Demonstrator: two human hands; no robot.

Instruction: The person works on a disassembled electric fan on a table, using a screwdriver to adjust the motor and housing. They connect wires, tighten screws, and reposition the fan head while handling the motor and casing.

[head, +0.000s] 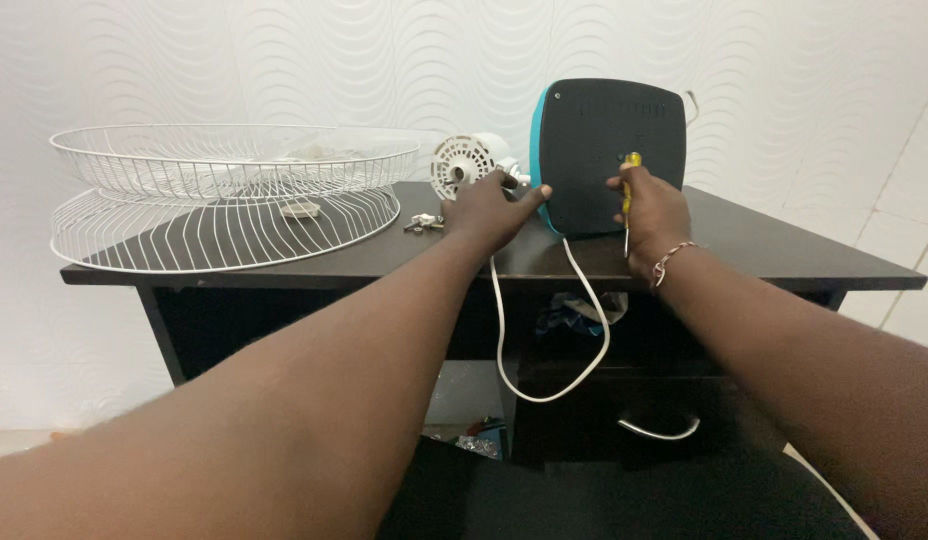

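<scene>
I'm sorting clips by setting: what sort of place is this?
Probably a room in a home, not a workshop: a dark wooden desk against a white patterned wall, with white fan guards lying on top.

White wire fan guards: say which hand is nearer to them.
Left. The left hand rests by the dark fan base, just right of the wire guards; the right hand, gripping a screwdriver, is farther right.

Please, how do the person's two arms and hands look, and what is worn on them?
Both forearms are bare, without sleeves. The right hand has a thin beaded metal bracelet around its wrist. The left hand wears nothing; no rings or gloves show.
</scene>
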